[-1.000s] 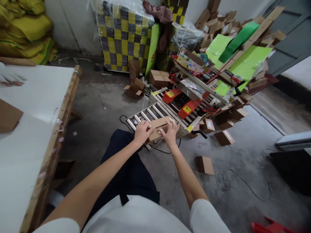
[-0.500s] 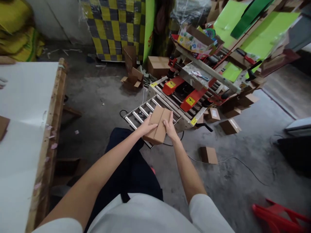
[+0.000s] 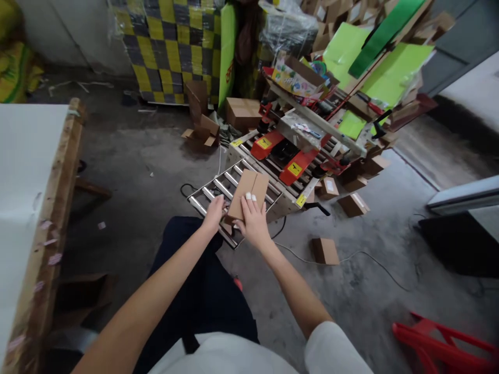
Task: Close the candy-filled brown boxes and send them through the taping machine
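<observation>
A small brown cardboard box (image 3: 248, 188) lies on the steel rollers (image 3: 218, 189) at the near end of a carton-sealing machine (image 3: 288, 156). My right hand (image 3: 253, 223) rests flat on the box's near end, fingers stretched forward with white tape on two fingertips. My left hand (image 3: 214, 213) is at the box's left near corner, fingers curled against its side. Both forearms reach out over my dark trousers.
A white table with a wooden edge (image 3: 50, 208) stands at the left. Small sealed boxes (image 3: 323, 250) lie on the concrete floor beside the machine, and a cable (image 3: 366, 254) runs across it. Green sheets (image 3: 390, 67), a checkered wrapped stack (image 3: 175, 47) and a red plastic object (image 3: 440, 343) surround the area.
The box was held up between both hands, tilted; now it lies on the rollers with my right hand flat on top. The camera has swung right, so less of the table shows.
</observation>
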